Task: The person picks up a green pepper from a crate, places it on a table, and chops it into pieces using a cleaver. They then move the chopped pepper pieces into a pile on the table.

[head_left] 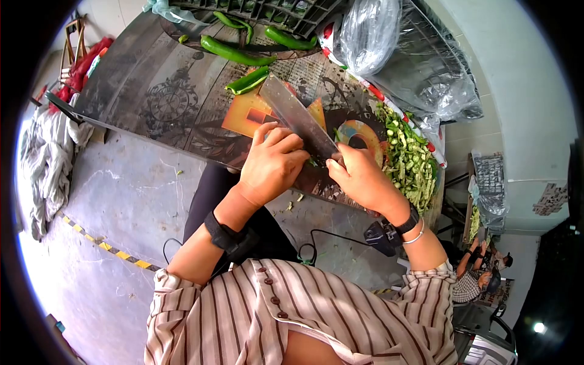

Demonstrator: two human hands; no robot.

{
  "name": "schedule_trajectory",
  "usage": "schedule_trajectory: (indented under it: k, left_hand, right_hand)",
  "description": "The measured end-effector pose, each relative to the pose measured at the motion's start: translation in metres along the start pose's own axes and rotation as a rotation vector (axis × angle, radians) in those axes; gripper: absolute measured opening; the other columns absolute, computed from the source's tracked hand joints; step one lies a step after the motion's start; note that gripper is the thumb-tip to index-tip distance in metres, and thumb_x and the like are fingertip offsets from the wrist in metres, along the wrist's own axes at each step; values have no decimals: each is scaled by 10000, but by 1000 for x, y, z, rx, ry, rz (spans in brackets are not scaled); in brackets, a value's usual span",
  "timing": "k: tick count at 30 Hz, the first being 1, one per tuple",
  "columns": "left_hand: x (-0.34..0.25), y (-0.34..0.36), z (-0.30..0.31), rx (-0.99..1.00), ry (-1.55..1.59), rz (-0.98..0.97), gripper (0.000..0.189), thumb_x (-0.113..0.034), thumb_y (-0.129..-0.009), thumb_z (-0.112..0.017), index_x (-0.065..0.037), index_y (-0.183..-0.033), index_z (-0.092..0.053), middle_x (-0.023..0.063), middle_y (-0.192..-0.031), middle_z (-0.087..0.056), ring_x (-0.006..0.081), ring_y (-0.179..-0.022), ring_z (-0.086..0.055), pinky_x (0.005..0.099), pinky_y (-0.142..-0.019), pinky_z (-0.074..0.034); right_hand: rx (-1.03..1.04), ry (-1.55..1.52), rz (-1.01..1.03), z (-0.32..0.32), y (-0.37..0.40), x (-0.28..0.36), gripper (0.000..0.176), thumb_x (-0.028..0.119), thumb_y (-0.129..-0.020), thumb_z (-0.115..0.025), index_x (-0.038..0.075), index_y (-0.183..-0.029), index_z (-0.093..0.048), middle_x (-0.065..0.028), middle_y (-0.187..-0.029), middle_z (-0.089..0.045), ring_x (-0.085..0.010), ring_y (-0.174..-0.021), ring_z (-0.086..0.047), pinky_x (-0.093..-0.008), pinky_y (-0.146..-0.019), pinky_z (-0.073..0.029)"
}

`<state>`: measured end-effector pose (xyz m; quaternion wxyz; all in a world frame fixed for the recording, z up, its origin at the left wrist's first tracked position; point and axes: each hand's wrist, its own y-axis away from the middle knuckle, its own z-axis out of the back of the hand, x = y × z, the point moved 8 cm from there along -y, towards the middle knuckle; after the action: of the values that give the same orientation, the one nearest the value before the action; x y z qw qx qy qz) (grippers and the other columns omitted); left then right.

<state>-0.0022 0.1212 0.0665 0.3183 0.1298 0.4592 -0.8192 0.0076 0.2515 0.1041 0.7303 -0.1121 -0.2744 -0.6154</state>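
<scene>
My right hand (pixel 363 177) is closed around the handle end of a broad steel cleaver (pixel 296 115), whose blade lies across the patterned tabletop (pixel 152 91). My left hand (pixel 272 163) sits right beside the blade with its fingers curled down over a green pepper piece (pixel 312 162), of which only a sliver shows between the two hands. A heap of chopped green pepper (pixel 409 159) lies just past my right hand.
Whole green peppers (pixel 234 53) lie on the table beyond the cleaver, one (pixel 248 81) touching the blade tip. Clear plastic bags (pixel 389 45) and a dark crate (pixel 267 9) stand at the far side. Grey cloth (pixel 47 159) hangs at left. Another person (pixel 480 274) sits at lower right.
</scene>
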Motion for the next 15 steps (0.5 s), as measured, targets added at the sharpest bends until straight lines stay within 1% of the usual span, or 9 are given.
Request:
schedule_trajectory:
  k: [1, 4, 5, 7, 11, 12, 13, 15]
  left_hand:
    - [1, 0, -2, 31, -7, 10, 157, -75, -683, -720, -128, -830, -709, -14, -905, -610, 203, -984, -571, 425, -990, -385]
    - [2, 2, -3, 26, 1, 11, 141, -75, -680, -719, -127, -811, -706, -17, -901, -611, 198, -985, -572, 428, -1003, -378]
    - [1, 1, -3, 30, 4, 12, 141, -75, -680, -719, -127, -811, -706, -17, -901, -611, 198, -985, -572, 428, -1003, -378]
    - [-1, 0, 0, -21, -10, -13, 39, -102, -712, -663, -118, -743, -680, -11, -814, -554, 188, -906, -550, 408, -990, -377]
    - [0, -1, -2, 8, 3, 11, 45, -96, -708, -662, -117, -743, -682, -14, -819, -561, 186, -912, -554, 409, -997, -373]
    - [1, -1, -3, 28, 1, 24, 72, -91, -701, -683, -123, -765, -689, -17, -858, -590, 189, -942, -562, 418, -1004, -370]
    - [1, -1, -3, 48, -4, 31, 102, -85, -694, -703, -129, -787, -697, -19, -897, -620, 193, -972, -570, 427, -1012, -367]
    - [0, 0, -5, 45, -10, 19, 103, -89, -692, -705, -129, -787, -697, -17, -899, -620, 195, -976, -568, 426, -1012, -363]
  right_hand:
    - [0, -2, -1, 0, 0, 0, 234, 137, -890, -573, -56, -809, -468, -284, -698, -534, -480, -708, -534, -474, -589, -428]
    - [16, -17, -19, -1, -1, -1, 244, 143, -890, -574, -57, -805, -462, -283, -704, -534, -479, -714, -533, -471, -596, -428]
    - [9, -6, 4, -1, -1, 0, 246, 146, -890, -574, -57, -806, -463, -283, -703, -533, -480, -714, -532, -474, -599, -427]
    - [4, 0, 18, -2, -1, 1, 247, 149, -889, -574, -57, -807, -463, -284, -702, -531, -482, -714, -531, -476, -602, -427]
    - [15, 29, -14, -6, -6, 3, 247, 150, -888, -573, -58, -807, -466, -290, -707, -532, -488, -723, -534, -488, -611, -427]
    - [18, 33, -36, -9, -8, 4, 247, 147, -888, -574, -59, -805, -466, -292, -710, -533, -490, -726, -537, -491, -613, -428]
    - [-21, 21, -23, -10, -11, 2, 243, 144, -886, -576, -62, -808, -474, -299, -725, -542, -486, -735, -549, -495, -616, -430]
    - [-82, -15, -17, -11, -16, -2, 240, 145, -887, -577, -64, -813, -482, -303, -731, -545, -487, -736, -548, -496, -614, -430]
